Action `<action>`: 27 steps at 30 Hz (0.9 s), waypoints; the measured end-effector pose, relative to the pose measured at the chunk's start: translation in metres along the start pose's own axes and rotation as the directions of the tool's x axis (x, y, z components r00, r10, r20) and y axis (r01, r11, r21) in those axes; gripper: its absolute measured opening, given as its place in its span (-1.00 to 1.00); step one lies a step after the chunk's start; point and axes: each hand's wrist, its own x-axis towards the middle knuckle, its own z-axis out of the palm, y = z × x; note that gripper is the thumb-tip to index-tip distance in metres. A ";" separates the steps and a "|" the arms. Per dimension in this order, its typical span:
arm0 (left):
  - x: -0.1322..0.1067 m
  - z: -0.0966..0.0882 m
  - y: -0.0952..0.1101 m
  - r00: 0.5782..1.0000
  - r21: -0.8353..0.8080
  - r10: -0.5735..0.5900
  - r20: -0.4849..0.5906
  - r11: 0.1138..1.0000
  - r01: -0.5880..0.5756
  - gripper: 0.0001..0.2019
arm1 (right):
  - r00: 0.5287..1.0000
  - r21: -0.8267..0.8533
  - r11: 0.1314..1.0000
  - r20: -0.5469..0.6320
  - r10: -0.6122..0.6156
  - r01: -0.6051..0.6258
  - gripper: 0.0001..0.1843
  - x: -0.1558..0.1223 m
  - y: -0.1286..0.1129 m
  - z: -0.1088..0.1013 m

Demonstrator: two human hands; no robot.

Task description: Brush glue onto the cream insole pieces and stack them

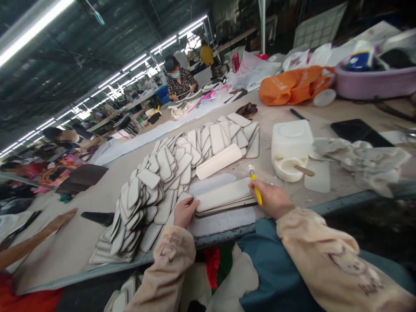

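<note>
Left hand: at left end of strip stack, fingertips touching it; can't tell if grip is clamped or just resting.
Right hand [274, 199]: grip closed around yellow brush [256, 188], bristles up, beside stack's right end.
Strip stack [224, 195]: on surface [107, 186] near its front edge, between left hand [184, 212] and right hand.
Single strip [219, 162]: behind stack, against the pile.
Pile [162, 167]: many pale rounded pieces, overlapping, left of and behind stack.
Cup [286, 172]: right of brush, stick [304, 170] in it, white jug [292, 134] just behind.
</note>
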 end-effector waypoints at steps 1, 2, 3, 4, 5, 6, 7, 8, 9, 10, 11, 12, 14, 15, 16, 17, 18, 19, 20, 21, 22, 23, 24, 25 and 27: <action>0.002 0.002 0.002 1.000 0.012 0.008 -0.001 1.000 -0.008 -0.64 | 1.000 0.003 1.000 0.008 0.001 -0.001 -0.76 0.000 -0.001 -0.001; 0.003 0.004 0.005 1.000 0.029 0.014 0.000 0.999 -0.014 -0.64 | 1.000 0.008 1.000 0.012 -0.001 0.001 -0.77 0.000 -0.001 -0.003; 0.003 0.006 0.007 1.000 0.043 0.015 -0.005 0.999 -0.014 -0.64 | 1.000 0.018 1.000 0.010 -0.004 0.003 -0.78 0.000 -0.002 -0.004; 0.002 0.007 0.010 1.000 0.044 0.009 -0.018 0.999 -0.008 -0.63 | 1.000 0.038 0.999 -0.004 -0.006 0.007 -0.80 0.000 -0.002 -0.005; 0.001 0.008 0.013 1.000 0.025 -0.004 -0.030 1.000 0.004 -0.62 | 0.999 0.066 0.998 -0.034 -0.008 0.010 -0.81 0.000 -0.002 -0.006; -0.001 0.008 0.016 0.999 -0.024 -0.016 -0.037 1.000 0.015 -0.62 | 0.997 0.098 0.995 -0.080 -0.004 0.012 -0.82 -0.001 -0.002 -0.007; -0.004 0.009 0.019 0.999 -0.104 -0.028 -0.037 0.994 0.024 -0.63 | 0.991 0.130 0.991 -0.136 0.009 0.009 -0.83 -0.001 -0.001 -0.008; -0.006 0.009 0.022 0.999 -0.209 -0.037 -0.030 0.977 0.030 -0.64 | 0.981 0.160 0.987 -0.194 0.029 0.003 -0.82 -0.001 -0.001 -0.009; -0.009 0.008 0.026 0.999 -0.326 -0.043 -0.013 0.945 0.037 -0.65 | 0.968 0.185 0.983 -0.244 0.054 -0.008 -0.81 -0.001 -0.001 -0.009; -0.011 0.008 0.031 0.999 -0.439 -0.041 0.012 0.898 0.042 -0.66 | 0.957 0.209 0.978 -0.280 0.079 -0.019 -0.80 -0.002 -0.001 -0.009; -0.013 0.007 0.036 0.999 -0.537 -0.034 0.035 0.842 0.047 -0.66 | 0.948 0.233 0.972 -0.302 0.102 -0.031 -0.78 -0.002 -0.001 -0.010; -0.016 0.006 0.042 0.998 -0.614 -0.022 0.053 0.788 0.050 -0.67 | 0.942 0.261 0.965 -0.312 0.124 -0.041 -0.77 -0.002 -0.002 -0.010; -0.020 0.004 0.057 0.998 -0.715 0.013 0.063 0.698 0.036 -0.69 | 0.936 0.330 0.943 -0.313 0.161 -0.052 -0.73 -0.001 -0.004 -0.011; -0.022 0.002 0.065 0.998 -0.745 0.039 0.059 0.666 0.018 -0.71 | 0.934 0.370 0.927 -0.309 0.177 -0.053 -0.72 -0.001 -0.005 -0.011; -0.024 0.001 0.073 0.996 -0.766 0.063 0.055 0.643 0.001 -0.73 | 0.933 0.414 0.909 -0.304 0.191 -0.051 -0.70 -0.001 -0.007 -0.012; -0.025 -0.001 0.081 0.995 -0.780 0.085 0.054 0.626 -0.011 -0.75 | 0.932 0.461 0.886 -0.299 0.204 -0.047 -0.69 0.000 -0.008 -0.012; -0.027 -0.002 0.089 0.993 -0.791 0.105 0.056 0.612 -0.021 -0.76 | 0.931 0.509 0.860 -0.292 0.217 -0.040 -0.68 0.000 -0.008 -0.012; -0.028 -0.003 0.095 0.991 -0.799 0.122 0.059 0.601 -0.026 -0.77 | 0.930 0.555 0.831 -0.288 0.230 -0.034 -0.67 0.000 -0.009 -0.013; -0.028 -0.004 0.101 0.989 -0.805 0.133 0.061 0.592 -0.030 -0.78 | 0.926 0.599 0.800 -0.284 0.250 -0.032 -0.66 0.001 -0.009 -0.013; -0.028 -0.004 0.106 0.989 -0.812 0.136 0.057 0.583 -0.034 -0.79 | 0.920 0.637 0.770 -0.281 0.275 -0.036 -0.66 0.001 -0.009 -0.013; -0.027 -0.004 0.110 0.990 -0.818 0.131 0.048 0.574 -0.036 -0.79 | 0.911 0.663 0.747 -0.279 0.303 -0.045 -0.67 0.001 -0.009 -0.013; -0.025 -0.003 0.113 0.992 -0.823 0.122 0.040 0.566 -0.036 -0.78 | 0.902 0.675 0.735 -0.280 0.328 -0.058 -0.67 0.001 -0.010 -0.013; -0.022 -0.002 0.116 0.994 -0.829 0.107 0.032 0.558 -0.034 -0.78 | 0.894 0.676 0.733 -0.285 0.345 -0.067 -0.68 0.000 -0.010 -0.014; -0.019 -0.001 0.117 0.996 -0.837 0.085 0.023 0.547 -0.027 -0.78 | 0.888 0.670 0.739 -0.294 0.353 -0.072 -0.69 0.000 -0.011 -0.014; -0.012 0.004 0.118 0.999 -0.857 0.031 0.016 0.516 -0.002 -0.79 | 0.886 0.653 0.754 -0.311 0.344 -0.064 -0.70 -0.002 -0.014 -0.016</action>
